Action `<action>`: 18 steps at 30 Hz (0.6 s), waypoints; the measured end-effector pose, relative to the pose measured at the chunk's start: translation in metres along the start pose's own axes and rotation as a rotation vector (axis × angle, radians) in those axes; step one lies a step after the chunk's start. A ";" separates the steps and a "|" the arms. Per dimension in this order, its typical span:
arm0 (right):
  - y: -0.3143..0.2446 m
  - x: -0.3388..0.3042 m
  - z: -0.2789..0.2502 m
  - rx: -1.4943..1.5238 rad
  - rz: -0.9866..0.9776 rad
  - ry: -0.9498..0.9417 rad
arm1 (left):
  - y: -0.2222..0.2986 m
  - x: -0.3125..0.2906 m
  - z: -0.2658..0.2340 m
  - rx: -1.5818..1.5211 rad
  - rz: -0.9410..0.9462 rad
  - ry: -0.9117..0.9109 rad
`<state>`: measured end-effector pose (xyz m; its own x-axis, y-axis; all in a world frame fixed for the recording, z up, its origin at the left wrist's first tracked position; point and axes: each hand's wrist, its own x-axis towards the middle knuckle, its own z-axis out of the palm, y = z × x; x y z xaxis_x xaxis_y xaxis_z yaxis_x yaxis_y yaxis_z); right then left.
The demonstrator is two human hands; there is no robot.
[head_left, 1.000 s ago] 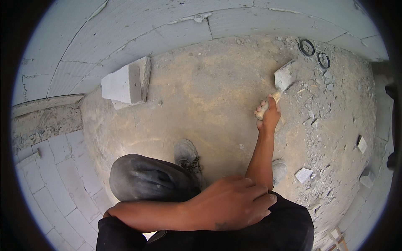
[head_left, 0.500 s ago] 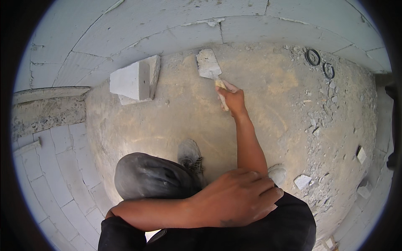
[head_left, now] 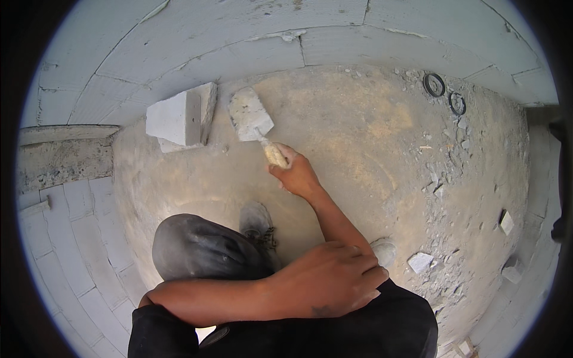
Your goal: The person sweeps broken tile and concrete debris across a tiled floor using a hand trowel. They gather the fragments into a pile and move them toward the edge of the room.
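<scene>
My right hand (head_left: 292, 171) is closed round the pale wooden handle of a trowel (head_left: 250, 114). The trowel's wide blade, crusted with dried mortar, points away over the dusty floor, just right of two light blocks (head_left: 174, 118). One block leans against or lies on the other by the far wall. My left hand (head_left: 334, 280) lies across my right knee, next to my right forearm, with its fingers loosely draped and no object visible in it.
A pale block wall (head_left: 250, 42) curves along the far side. Two black rings (head_left: 434, 85) lie at the far right. Rubble and broken block pieces (head_left: 421, 262) are scattered down the right side. My shoe (head_left: 256, 221) stands in the middle; a blockwork surface (head_left: 77, 238) runs along the left.
My right hand has swung the trowel left and a little nearer, bringing its blade closer to the two blocks. My left hand keeps its place on the knee. The whole view has shifted slightly.
</scene>
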<state>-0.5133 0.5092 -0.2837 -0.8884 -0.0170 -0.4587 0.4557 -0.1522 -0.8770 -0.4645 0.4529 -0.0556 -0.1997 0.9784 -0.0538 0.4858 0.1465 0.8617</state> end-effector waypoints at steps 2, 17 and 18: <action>-0.002 0.013 0.017 -0.267 -0.028 -0.120 | 0.000 0.001 -0.002 0.019 0.005 0.002; 0.023 -0.043 -0.251 0.582 -0.142 1.055 | 0.004 -0.010 -0.006 0.083 0.013 0.039; 0.020 -0.043 -0.235 0.510 -0.109 1.004 | 0.004 -0.009 -0.006 0.070 0.019 0.044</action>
<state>-0.4536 0.7393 -0.3152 -0.3710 0.7873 -0.4926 0.0989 -0.4939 -0.8639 -0.4656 0.4439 -0.0485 -0.2264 0.9739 -0.0143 0.5476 0.1394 0.8250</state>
